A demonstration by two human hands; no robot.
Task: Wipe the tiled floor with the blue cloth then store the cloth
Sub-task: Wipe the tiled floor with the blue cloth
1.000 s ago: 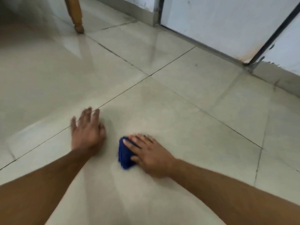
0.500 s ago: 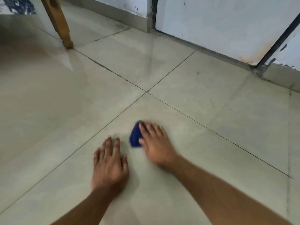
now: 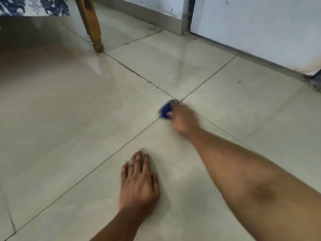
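A small bunched blue cloth lies on the glossy beige tiled floor, right at the crossing of four tile joints. My right hand presses on it with the arm stretched far forward; the hand is blurred and covers the cloth's right part. My left hand lies flat on the tile nearer to me, fingers apart, holding nothing.
A wooden furniture leg stands on the floor at the upper left, with blue-and-white patterned fabric beside it. A grey skirting and a white door run along the far side.
My right hand has pushed the cloth forward, away from me, up to the tile crossing. The left hand stays flat on the floor and now lies well behind the right.
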